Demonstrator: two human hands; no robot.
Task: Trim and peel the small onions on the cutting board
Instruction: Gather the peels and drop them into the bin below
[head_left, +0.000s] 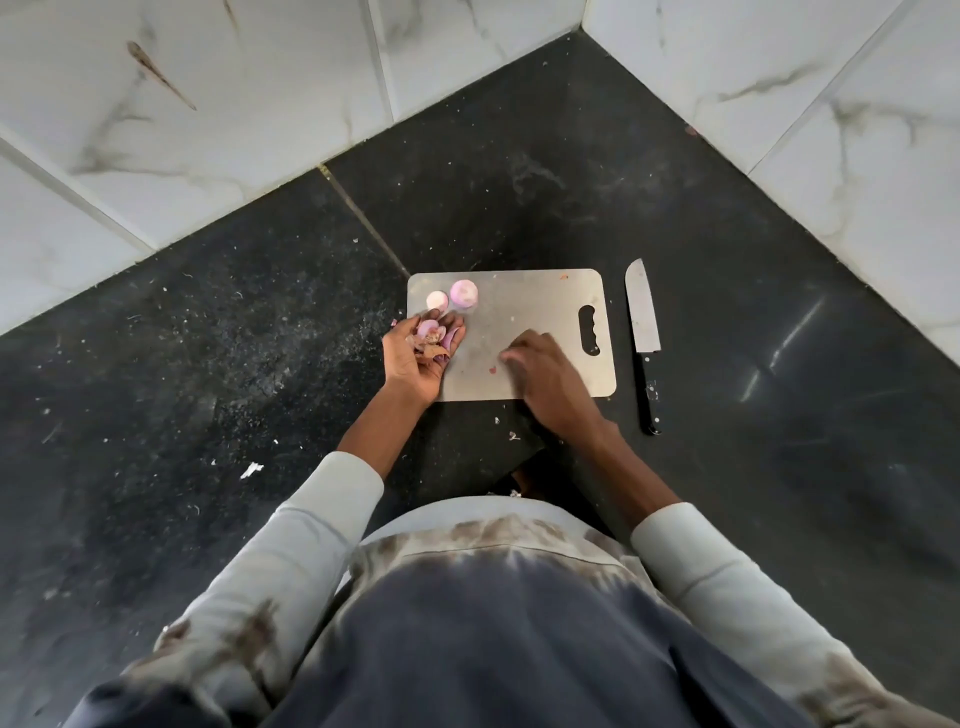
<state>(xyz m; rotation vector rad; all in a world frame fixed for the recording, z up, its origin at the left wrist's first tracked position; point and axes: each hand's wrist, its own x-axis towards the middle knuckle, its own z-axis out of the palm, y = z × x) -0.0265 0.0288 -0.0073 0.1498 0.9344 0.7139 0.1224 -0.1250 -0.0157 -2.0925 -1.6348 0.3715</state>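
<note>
A steel cutting board (540, 301) lies on the dark counter. Two peeled pinkish onions sit at its far left corner, a larger one (464, 294) and a smaller one (437, 300) beside it. My left hand (421, 353) is palm up at the board's left edge, cupping a pile of onion skins and trimmings (430, 338). My right hand (545, 379) rests palm down on the board's near middle, fingers curled toward a small pink scrap (492, 370); whether the fingertips pinch anything is hidden.
A knife (643, 322) with a black handle lies on the counter just right of the board, blade pointing away. Marble-tiled walls (260, 104) close the corner behind. Small peel bits (251, 470) litter the counter at left and near the board's front edge.
</note>
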